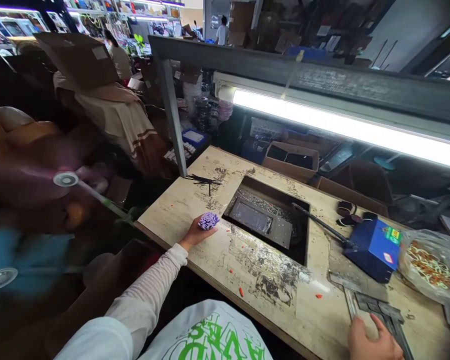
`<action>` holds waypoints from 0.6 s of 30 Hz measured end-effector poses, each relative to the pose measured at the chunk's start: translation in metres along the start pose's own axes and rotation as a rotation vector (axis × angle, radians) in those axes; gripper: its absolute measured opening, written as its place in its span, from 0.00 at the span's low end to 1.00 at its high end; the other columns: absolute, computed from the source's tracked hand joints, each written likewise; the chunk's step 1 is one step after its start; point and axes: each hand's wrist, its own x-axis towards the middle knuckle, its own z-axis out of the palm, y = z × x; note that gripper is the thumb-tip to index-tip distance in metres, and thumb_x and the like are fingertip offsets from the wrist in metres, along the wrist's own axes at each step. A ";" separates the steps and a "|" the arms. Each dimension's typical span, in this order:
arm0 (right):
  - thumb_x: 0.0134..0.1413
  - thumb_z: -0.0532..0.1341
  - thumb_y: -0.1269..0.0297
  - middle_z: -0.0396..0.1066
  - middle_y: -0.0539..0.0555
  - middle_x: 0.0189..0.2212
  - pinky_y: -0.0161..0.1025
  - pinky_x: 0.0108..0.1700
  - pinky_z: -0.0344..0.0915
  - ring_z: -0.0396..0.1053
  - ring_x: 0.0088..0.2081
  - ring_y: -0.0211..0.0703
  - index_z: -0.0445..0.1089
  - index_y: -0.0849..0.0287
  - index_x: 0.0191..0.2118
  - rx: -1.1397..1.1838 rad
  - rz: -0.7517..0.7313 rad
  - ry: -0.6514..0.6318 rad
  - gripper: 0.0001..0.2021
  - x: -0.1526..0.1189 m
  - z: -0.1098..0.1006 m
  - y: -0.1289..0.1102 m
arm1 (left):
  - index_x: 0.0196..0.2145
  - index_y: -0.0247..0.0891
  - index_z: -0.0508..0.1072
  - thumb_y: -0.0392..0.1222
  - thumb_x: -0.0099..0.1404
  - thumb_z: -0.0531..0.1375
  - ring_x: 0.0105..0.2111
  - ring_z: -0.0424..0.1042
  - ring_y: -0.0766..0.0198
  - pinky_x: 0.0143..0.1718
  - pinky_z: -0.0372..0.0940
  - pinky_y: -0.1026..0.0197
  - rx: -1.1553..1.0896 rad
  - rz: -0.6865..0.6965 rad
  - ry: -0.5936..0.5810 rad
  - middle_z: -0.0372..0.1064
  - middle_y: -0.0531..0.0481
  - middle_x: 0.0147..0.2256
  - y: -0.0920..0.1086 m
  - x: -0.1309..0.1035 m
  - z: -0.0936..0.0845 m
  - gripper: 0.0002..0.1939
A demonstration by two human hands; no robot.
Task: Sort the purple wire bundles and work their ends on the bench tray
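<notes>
My left hand (pixel 197 234) is wrapped around a bundle of thin purple wires (pixel 209 220), their cut ends facing up, above the near left part of the workbench. At the lower right is my right hand (pixel 377 342), thumb and index finger apart, with nothing visible between them. It is beside a dark metal slide fixture (pixel 380 307); whether it touches the fixture I cannot tell. A blue machine housing (pixel 373 247) with a long dark lever (pixel 322 225) stands behind that fixture.
The worn wooden workbench (pixel 172 207) has a rectangular recess with a metal plate (pixel 251 217) inside. Black strips (pixel 204 180) lie at the far left, small orange scraps (pixel 241 291) nearer. A plastic bag of wire loops (pixel 429 265) sits right. A lit tube lamp (pixel 322 117) hangs overhead.
</notes>
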 end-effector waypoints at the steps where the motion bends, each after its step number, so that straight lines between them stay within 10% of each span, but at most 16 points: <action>1: 0.44 0.54 0.48 0.72 0.66 0.32 0.65 0.48 0.58 0.67 0.45 0.71 0.73 0.53 0.46 0.002 0.026 0.016 0.25 0.004 -0.001 -0.007 | 0.35 0.38 0.74 0.45 0.44 0.69 0.38 0.74 0.54 0.45 0.69 0.51 -0.001 -0.008 0.021 0.76 0.46 0.36 -0.001 0.000 0.001 0.19; 7: 0.43 0.59 0.46 0.75 0.64 0.38 0.49 0.40 0.68 0.72 0.37 0.56 0.73 0.63 0.43 0.414 0.008 -0.348 0.27 -0.005 0.013 -0.098 | 0.31 0.37 0.74 0.43 0.46 0.66 0.35 0.72 0.57 0.41 0.67 0.54 -0.073 -0.056 0.100 0.74 0.48 0.32 0.009 -0.002 0.002 0.14; 14: 0.44 0.67 0.50 0.69 0.59 0.51 0.47 0.53 0.62 0.66 0.52 0.51 0.67 0.56 0.52 0.668 -0.561 -1.134 0.29 -0.067 0.038 -0.263 | 0.31 0.36 0.74 0.42 0.48 0.65 0.45 0.71 0.53 0.48 0.64 0.53 -0.324 -0.065 -0.061 0.73 0.47 0.35 0.052 -0.022 0.031 0.11; 18: 0.44 0.67 0.55 0.69 0.54 0.47 0.42 0.49 0.63 0.67 0.46 0.48 0.67 0.58 0.52 0.747 -0.743 -1.426 0.28 -0.080 0.051 -0.310 | 0.32 0.37 0.75 0.40 0.49 0.65 0.43 0.71 0.54 0.48 0.63 0.52 -0.467 -0.119 -0.189 0.73 0.46 0.38 0.060 -0.036 0.046 0.10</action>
